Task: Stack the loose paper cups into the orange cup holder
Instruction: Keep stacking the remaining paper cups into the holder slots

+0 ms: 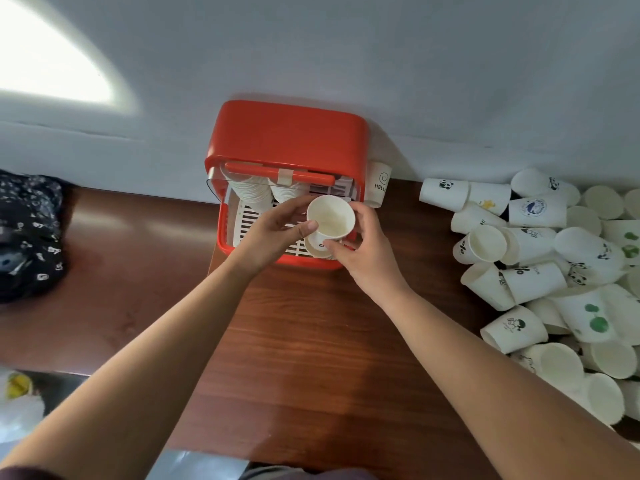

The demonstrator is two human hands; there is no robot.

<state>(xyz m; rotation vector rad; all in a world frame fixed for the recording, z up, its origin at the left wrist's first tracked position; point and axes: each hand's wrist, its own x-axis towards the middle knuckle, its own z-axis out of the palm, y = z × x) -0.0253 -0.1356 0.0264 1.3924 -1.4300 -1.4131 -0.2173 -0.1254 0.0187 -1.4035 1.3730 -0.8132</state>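
Observation:
The orange cup holder (287, 136) stands against the white wall, its front open over a white slatted tray. Two stacks of white cups (254, 192) sit inside at the back. Both hands hold one white paper cup (330, 218), mouth up, over the holder's front right part. My left hand (277, 233) has its thumb on the cup's left rim. My right hand (363, 251) grips the cup's right side and base. Beneath the cup another cup rim (313, 250) shows in the holder. A heap of loose paper cups (554, 271) lies at the right.
A cup printed with a smiley (380, 183) leans beside the holder's right side. A dark patterned cloth bag (27, 233) sits at the left on the brown wooden table (311, 341). White plastic and something yellow (17, 386) lie at the lower left.

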